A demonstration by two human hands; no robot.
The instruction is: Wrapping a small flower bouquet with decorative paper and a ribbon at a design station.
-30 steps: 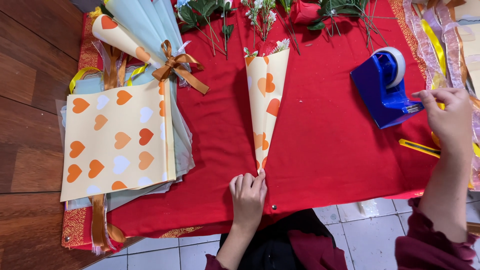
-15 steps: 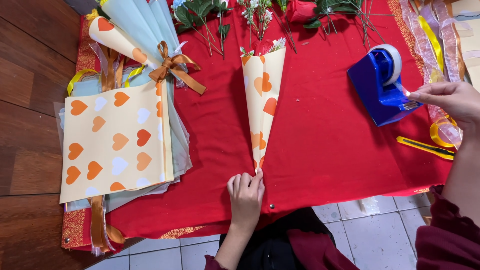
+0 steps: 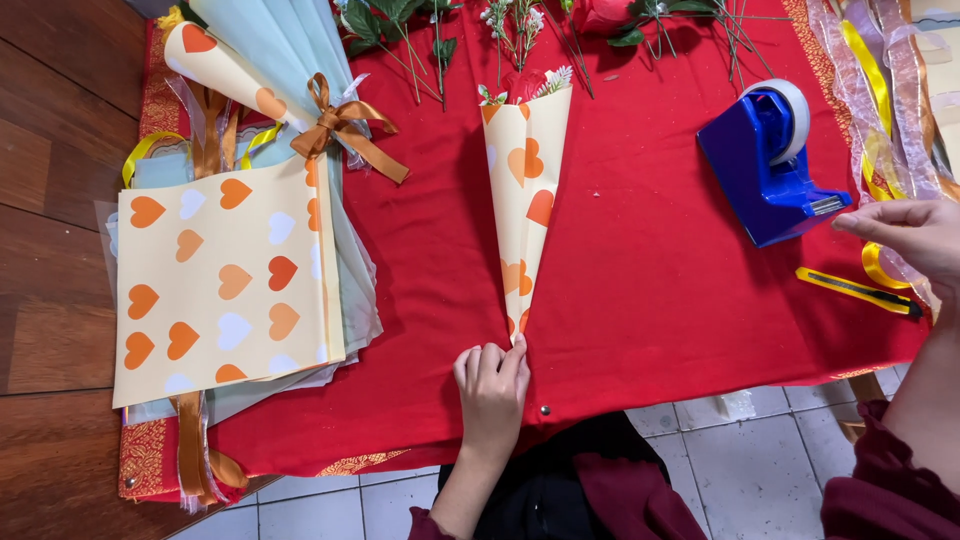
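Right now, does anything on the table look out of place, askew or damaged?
Nothing looks damaged or spilled. The paper cone lies straight on the red cloth, its tip pinned by the left hand. The right hand is at the tape dispenser. Only the ribbons lie in a loose tangle at the right edge.
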